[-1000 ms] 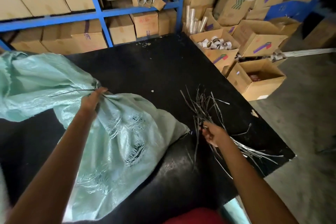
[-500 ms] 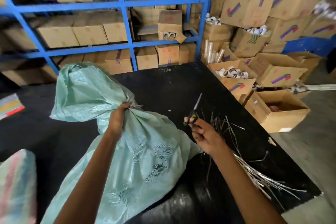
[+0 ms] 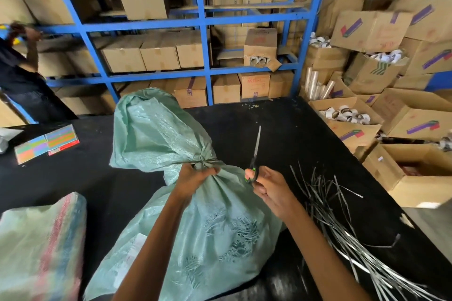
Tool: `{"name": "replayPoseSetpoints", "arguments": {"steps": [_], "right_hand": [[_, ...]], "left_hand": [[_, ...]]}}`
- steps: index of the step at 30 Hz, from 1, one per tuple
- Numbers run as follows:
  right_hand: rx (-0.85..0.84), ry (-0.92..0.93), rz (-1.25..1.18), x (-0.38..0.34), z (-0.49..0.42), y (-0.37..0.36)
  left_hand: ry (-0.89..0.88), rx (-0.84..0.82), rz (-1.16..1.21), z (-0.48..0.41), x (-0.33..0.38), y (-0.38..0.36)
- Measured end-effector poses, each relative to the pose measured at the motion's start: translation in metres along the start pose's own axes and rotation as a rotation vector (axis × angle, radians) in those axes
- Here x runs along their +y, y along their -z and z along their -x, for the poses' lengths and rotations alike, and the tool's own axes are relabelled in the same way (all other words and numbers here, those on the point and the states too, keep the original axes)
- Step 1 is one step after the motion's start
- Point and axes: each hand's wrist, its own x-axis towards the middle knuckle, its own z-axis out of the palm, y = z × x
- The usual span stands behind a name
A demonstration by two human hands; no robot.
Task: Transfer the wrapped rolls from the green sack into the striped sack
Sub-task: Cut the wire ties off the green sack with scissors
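Honestly the sketchy bit here is the scissors (image 3: pixel 255 151). The right hand (image 3: pixel 271 190) has its fingers curled round the green-and-black handles, blades together and pointing up and away, just right of the other hand's fingers. The left hand (image 3: pixel 195 176) is clamped on the bunched neck of the green sack (image 3: pixel 195 227), right under the thin tie (image 3: pixel 203 161). If the blades go at that tie from the side, I reckon they could nick the knuckles sitting right against it. Or they slice the woven fabric instead, and the sack tears and spills over the bench (image 3: pixel 281 129). Counts: one green sack, lying under both forearms and still tied; one striped sack (image 3: pixel 41 247) well off to the left of the left fingers; one pair of scissors; one tie that I can see. Wrapped rolls: none visible, presumably hidden inside. The loose cut straps (image 3: pixel 342 222) right of the right fingers are too many to count.
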Motion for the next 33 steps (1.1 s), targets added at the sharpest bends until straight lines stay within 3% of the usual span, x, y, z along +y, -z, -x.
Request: {"name": "replayPoseSetpoints", "arguments": {"steps": [5, 10, 15, 19, 33], "right_hand": [[-0.026, 0.051, 0.253, -0.009, 0.011, 0.006], [-0.060, 0.065, 0.341, -0.005, 0.015, 0.006], [-0.229, -0.022, 0.423, 0.000, 0.028, -0.012], [-0.355, -0.102, 0.397, 0.018, 0.033, -0.021], [-0.392, -0.161, 0.280, 0.045, 0.035, -0.017]], "left_hand": [[-0.066, -0.007, -0.037, -0.003, -0.005, -0.005], [0.070, 0.078, 0.189, -0.005, -0.003, -0.010], [0.110, 0.105, 0.175, -0.005, -0.003, -0.009], [0.129, 0.120, 0.205, -0.007, -0.011, -0.005], [0.123, 0.098, 0.276, 0.012, -0.018, -0.002]]}}
